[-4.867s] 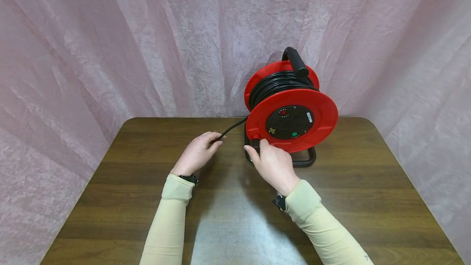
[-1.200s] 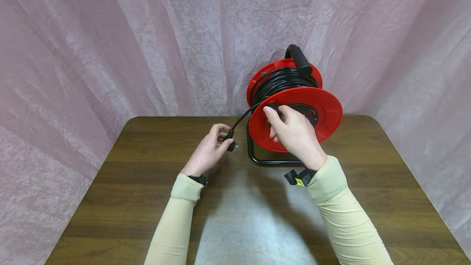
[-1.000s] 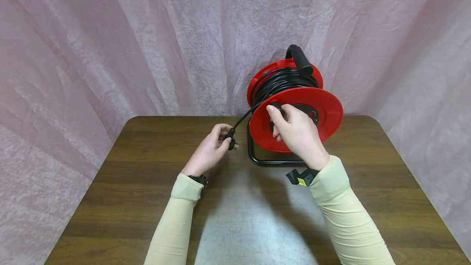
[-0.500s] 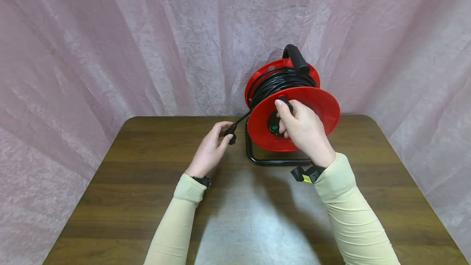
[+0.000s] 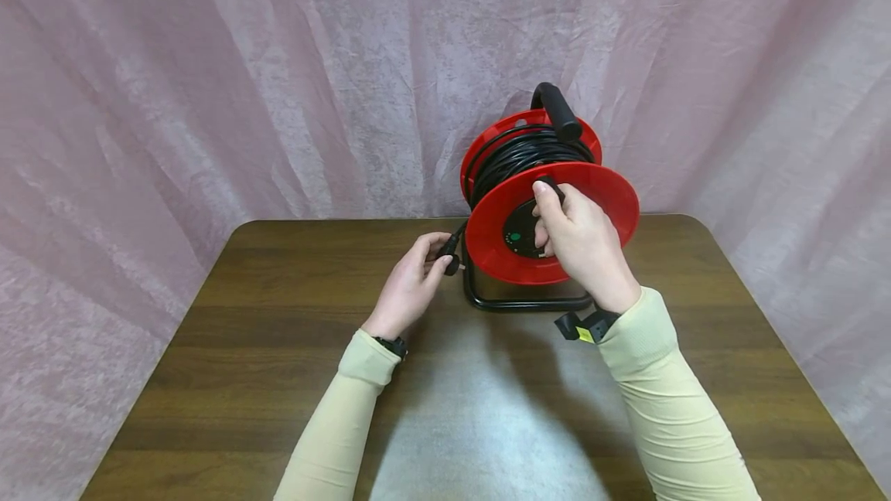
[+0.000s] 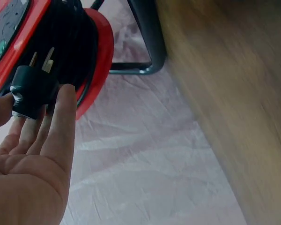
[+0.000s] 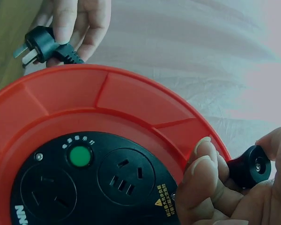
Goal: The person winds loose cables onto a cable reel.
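A red cable reel (image 5: 487, 242) stands on its black tube frame, with black cable (image 5: 525, 157) wound between its two discs. My left hand (image 5: 409, 284) pinches the black plug (image 6: 35, 89) between thumb and fingers, just left of the reel; its metal prongs show in both wrist views. Only a short stretch of cable runs from plug to reel. My right hand (image 5: 590, 242) grips the black crank knob (image 7: 252, 166) near the top of the front disc. That hand partly hides the black socket panel (image 7: 91, 187) with its green light in the head view.
The brown wooden table (image 5: 264, 408) spreads around the reel on both sides and in front. A pink curtain (image 5: 313, 99) hangs close behind it. Above the drum arches the black carrying handle (image 5: 557, 110).
The right hand has carried the crank knob clockwise from the lower left to the top, turning the drum. Cable has wound in, and the left hand has shifted right, from cable to plug.
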A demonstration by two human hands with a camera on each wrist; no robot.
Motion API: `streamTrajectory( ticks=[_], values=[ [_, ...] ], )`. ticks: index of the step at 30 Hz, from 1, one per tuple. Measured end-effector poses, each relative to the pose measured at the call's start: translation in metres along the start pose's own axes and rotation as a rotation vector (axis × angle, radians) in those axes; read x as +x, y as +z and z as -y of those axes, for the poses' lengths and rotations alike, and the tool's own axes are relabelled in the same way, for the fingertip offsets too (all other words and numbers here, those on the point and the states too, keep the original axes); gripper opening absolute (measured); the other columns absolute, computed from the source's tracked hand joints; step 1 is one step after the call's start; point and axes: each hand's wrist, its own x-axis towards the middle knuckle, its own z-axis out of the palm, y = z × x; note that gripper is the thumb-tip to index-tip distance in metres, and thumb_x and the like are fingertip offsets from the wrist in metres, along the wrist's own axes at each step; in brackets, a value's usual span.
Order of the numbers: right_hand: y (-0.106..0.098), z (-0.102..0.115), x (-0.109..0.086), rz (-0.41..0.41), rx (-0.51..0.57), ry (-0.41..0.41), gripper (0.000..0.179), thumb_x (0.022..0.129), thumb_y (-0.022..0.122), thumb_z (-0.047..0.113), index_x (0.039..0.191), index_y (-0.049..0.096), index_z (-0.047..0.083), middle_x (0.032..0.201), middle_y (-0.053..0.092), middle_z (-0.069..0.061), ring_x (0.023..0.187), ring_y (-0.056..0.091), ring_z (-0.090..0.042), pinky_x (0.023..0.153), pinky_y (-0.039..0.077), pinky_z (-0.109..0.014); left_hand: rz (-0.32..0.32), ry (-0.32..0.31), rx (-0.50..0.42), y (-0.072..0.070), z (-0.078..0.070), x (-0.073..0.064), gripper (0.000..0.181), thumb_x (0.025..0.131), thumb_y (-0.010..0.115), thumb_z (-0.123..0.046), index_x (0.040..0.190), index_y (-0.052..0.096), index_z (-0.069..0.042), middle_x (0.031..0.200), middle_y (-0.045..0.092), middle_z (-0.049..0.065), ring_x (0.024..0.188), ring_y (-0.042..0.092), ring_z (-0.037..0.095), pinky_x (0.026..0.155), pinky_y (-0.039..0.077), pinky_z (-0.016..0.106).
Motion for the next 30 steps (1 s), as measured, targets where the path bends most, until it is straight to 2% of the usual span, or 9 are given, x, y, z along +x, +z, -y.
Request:
streamTrajectory(
  ticks=[5,10,15,19,22,25,30],
  values=[
    [0.001,-0.002,0.000,-0.008,0.029,-0.007,0.054,0.104,0.041,0.060,0.105,0.058,0.009,0.076,0.064,-0.010,0.066,0.064,-0.031,0.069,0.051,-0.043,0.013,-0.010,-0.040,0.005,-0.003,-0.001,0.035,0.105,0.060,-0.010,0.139,0.057,-0.008,0.130,0.059,0.003,0.113,0.062,0.015,0.096,0.052,0.030],
    [0.002,-0.003,0.000,-0.013,0.036,-0.011,0.053,0.104,0.041,0.060,0.104,0.057,0.010,0.075,0.064,-0.010,0.065,0.064,-0.030,0.069,0.050,-0.043,0.039,0.000,-0.004,0.008,-0.003,-0.001,0.041,0.104,0.059,-0.007,0.145,0.055,-0.009,0.133,0.057,0.004,0.115,0.062,0.015,0.098,0.051,0.030],
    [-0.001,-0.003,0.000,-0.011,0.047,-0.002,0.051,0.104,0.042,0.060,0.104,0.057,0.011,0.076,0.064,-0.011,0.066,0.064,-0.032,0.070,0.050,-0.043,0.116,0.051,0.038,0.010,0.000,-0.001,0.053,0.104,0.059,-0.009,0.155,0.045,-0.009,0.142,0.054,0.010,0.123,0.060,0.020,0.101,0.051,0.033],
    [-0.007,-0.005,-0.001,-0.016,0.084,0.009,0.055,0.103,0.042,0.062,0.105,0.058,0.009,0.077,0.065,-0.013,0.067,0.064,-0.035,0.072,0.050,-0.042,0.164,0.081,0.100,0.011,-0.001,-0.002,0.062,0.105,0.059,-0.016,0.161,0.033,-0.018,0.149,0.049,0.002,0.125,0.058,0.018,0.100,0.051,0.032],
    [-0.013,-0.008,-0.002,-0.032,0.103,0.020,0.057,0.104,0.041,0.062,0.105,0.059,0.008,0.078,0.066,-0.014,0.068,0.064,-0.036,0.073,0.050,-0.041,0.161,0.098,0.108,0.010,-0.003,-0.002,0.067,0.105,0.059,-0.019,0.163,0.027,-0.024,0.154,0.044,-0.003,0.129,0.054,0.018,0.102,0.050,0.035],
    [-0.020,-0.012,-0.003,-0.054,0.093,0.042,0.057,0.103,0.041,0.063,0.106,0.059,0.008,0.078,0.066,-0.014,0.068,0.064,-0.036,0.073,0.049,-0.041,0.142,0.112,0.081,0.008,-0.005,-0.002,0.069,0.105,0.059,-0.020,0.164,0.024,-0.025,0.160,0.036,-0.005,0.136,0.047,0.017,0.105,0.048,0.040],
    [-0.031,-0.020,-0.006,-0.083,0.000,0.087,0.061,0.102,0.038,0.066,0.107,0.059,0.008,0.077,0.067,-0.011,0.069,0.065,-0.034,0.071,0.047,-0.041,0.092,0.150,0.027,0.006,-0.008,-0.003,0.070,0.104,0.059,-0.014,0.164,0.024,-0.023,0.165,0.027,-0.007,0.140,0.042,0.015,0.106,0.047,0.046]
  ],
)
